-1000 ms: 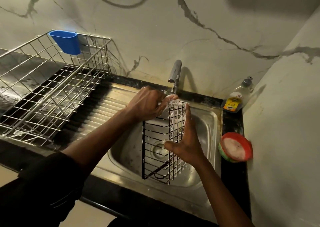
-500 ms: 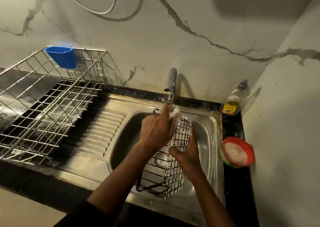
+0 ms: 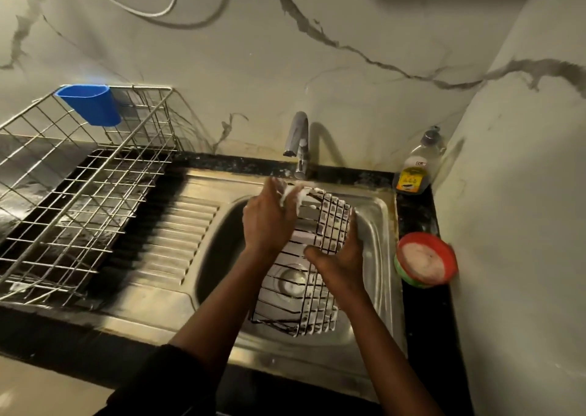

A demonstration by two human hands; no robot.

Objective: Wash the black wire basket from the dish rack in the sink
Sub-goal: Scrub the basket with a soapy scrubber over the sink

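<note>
Black wire basket [image 3: 331,225] stands in the sink [image 3: 379,222], right hand [image 3: 344,258] gripping its side, left hand [image 3: 269,222] pinching its soapy top.

Dim kitchen corner clad in pale, veined marble.
The back wall [image 3: 364,104] and the right side wall [image 3: 523,241] meet in a corner, both crossed by dark grey veins. A white cable [image 3: 172,4] loops on the back wall and casts a shadow. A black speckled counter [image 3: 425,336] runs beneath, and pale floor [image 3: 35,390] shows at lower left.
</note>
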